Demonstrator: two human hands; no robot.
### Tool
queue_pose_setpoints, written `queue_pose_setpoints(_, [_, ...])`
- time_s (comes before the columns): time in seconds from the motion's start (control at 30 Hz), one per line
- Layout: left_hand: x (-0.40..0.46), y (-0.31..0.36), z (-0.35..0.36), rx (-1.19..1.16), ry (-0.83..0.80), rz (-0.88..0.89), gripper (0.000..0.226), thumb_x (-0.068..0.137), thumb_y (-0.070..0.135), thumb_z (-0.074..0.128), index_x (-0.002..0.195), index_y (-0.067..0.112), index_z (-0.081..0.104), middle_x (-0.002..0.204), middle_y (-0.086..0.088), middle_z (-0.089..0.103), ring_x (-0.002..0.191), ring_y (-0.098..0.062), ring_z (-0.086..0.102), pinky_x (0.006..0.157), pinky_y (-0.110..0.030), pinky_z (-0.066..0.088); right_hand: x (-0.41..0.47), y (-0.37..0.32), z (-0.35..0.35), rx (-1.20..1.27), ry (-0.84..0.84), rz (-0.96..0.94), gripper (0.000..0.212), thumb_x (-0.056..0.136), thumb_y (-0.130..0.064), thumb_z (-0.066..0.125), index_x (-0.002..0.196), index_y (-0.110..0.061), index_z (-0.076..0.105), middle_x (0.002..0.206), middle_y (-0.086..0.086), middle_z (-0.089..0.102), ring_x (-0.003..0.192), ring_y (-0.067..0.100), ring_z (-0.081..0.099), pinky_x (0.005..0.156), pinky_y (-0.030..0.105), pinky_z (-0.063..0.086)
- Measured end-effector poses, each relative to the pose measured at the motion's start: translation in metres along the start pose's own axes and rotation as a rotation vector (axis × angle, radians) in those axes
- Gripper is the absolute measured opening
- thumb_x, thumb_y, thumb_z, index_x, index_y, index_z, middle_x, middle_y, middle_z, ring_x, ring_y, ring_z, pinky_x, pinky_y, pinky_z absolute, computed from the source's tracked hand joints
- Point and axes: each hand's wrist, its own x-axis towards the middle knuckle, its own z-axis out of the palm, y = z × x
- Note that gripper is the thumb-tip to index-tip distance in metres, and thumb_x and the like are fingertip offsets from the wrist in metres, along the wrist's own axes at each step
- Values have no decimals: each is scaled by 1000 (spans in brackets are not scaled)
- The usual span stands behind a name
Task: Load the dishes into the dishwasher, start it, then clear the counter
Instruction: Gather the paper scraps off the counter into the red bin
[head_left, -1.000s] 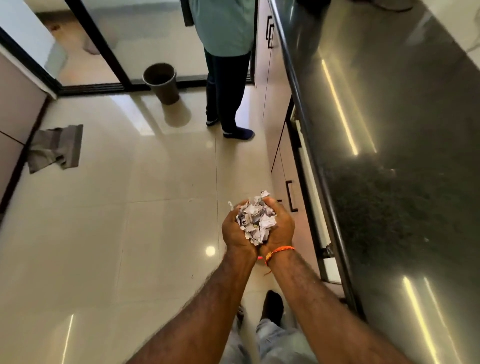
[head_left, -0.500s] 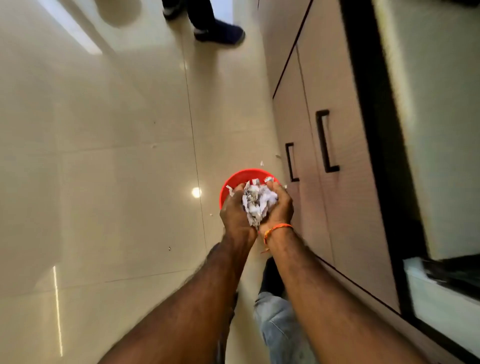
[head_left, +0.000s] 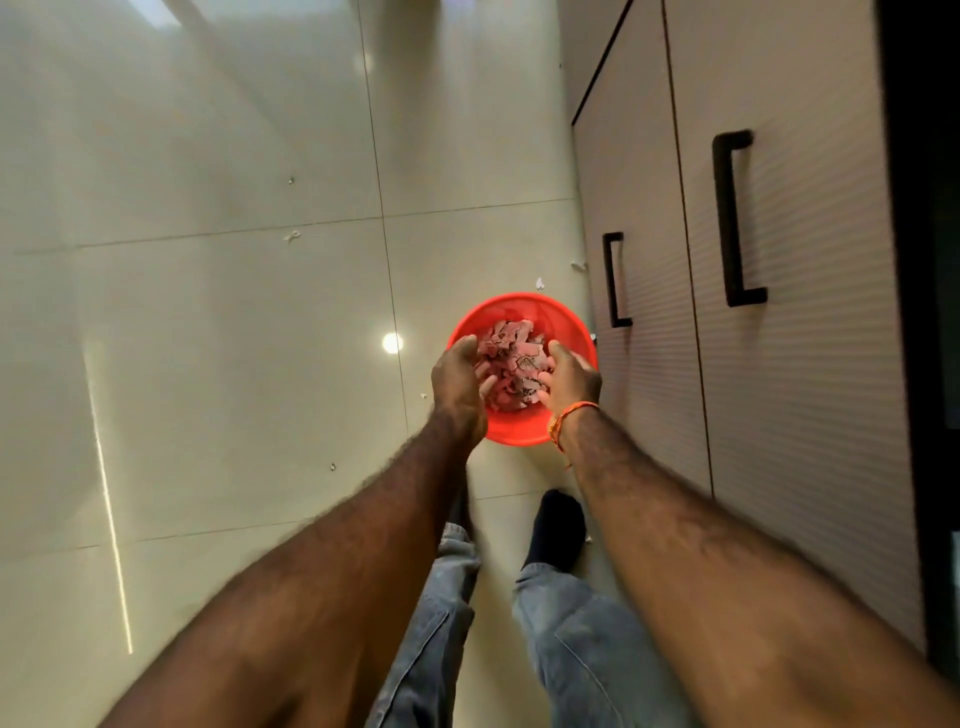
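Observation:
A red round bin (head_left: 558, 325) stands on the tiled floor beside the cabinets. Torn paper scraps (head_left: 511, 345) lie inside it, tinted pink by the bin. My left hand (head_left: 460, 376) and my right hand (head_left: 571, 376) hang over the bin's near half, a little apart, palms turned toward each other. Their fingers are loose and nothing is gripped between them. An orange thread band circles my right wrist.
Beige cabinet doors (head_left: 810, 364) with black handles (head_left: 732, 218) run along the right. A few paper bits (head_left: 292, 236) lie scattered on the glossy floor (head_left: 208, 364). My legs and dark socks (head_left: 556, 525) are just below the bin.
My hands have parted and let the wad of paper scraps fall into the red bin. The view has tilted further down toward the floor.

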Motion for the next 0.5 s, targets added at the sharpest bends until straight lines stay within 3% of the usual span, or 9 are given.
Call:
queue_pose_setpoints(0.03, [-13, 9, 0, 26, -15, 5, 14, 100, 20, 56, 109, 13, 62, 106, -4, 64, 110, -25, 60, 96, -40, 50, -9, -3, -3, -73, 20, -28, 19, 85, -28, 67, 67, -24, 71, 74, -6, 73, 92, 27, 71, 87, 46, 57])
queue_pose_setpoints(0.1, [-45, 24, -1, 139, -53, 44, 12, 100, 24, 56, 105, 15, 64, 105, -3, 64, 105, -22, 61, 95, -41, 53, -37, -16, -12, -164, 32, -73, 16, 75, -31, 66, 61, -28, 72, 71, -7, 73, 86, 26, 72, 86, 49, 59])
queue_pose_setpoints(0.23, [-115, 60, 0, 497, -193, 222, 27, 100, 32, 58, 115, 12, 67, 103, -3, 71, 95, -21, 66, 76, -31, 51, -110, -59, -18, -353, 10, -204, 16, 86, -28, 62, 78, -23, 75, 93, 3, 76, 93, 27, 69, 87, 35, 56])
queue_pose_setpoints(0.33, [-170, 84, -3, 898, -237, 373, 42, 98, 42, 58, 126, 12, 66, 121, -7, 70, 106, -20, 66, 88, -35, 54, -169, -91, -26, -567, -55, -309, 26, 93, -22, 54, 105, -12, 75, 106, 10, 74, 95, 27, 65, 80, 28, 47])
queue_pose_setpoints(0.4, [-206, 101, -6, 1160, -230, 485, 49, 99, 45, 52, 135, 12, 62, 133, -6, 66, 120, -22, 61, 103, -39, 49, -206, -112, -32, -761, -93, -366, 27, 95, -22, 52, 107, -10, 73, 109, 13, 72, 95, 28, 64, 77, 28, 44])
queue_pose_setpoints(0.5, [-280, 128, -10, 1375, -204, 610, 53, 103, 46, 49, 143, 11, 54, 144, -8, 58, 129, -24, 56, 107, -37, 45, -274, -139, -52, -1004, -187, -504, 28, 94, -27, 55, 114, -13, 70, 116, 12, 69, 107, 31, 64, 84, 31, 47])
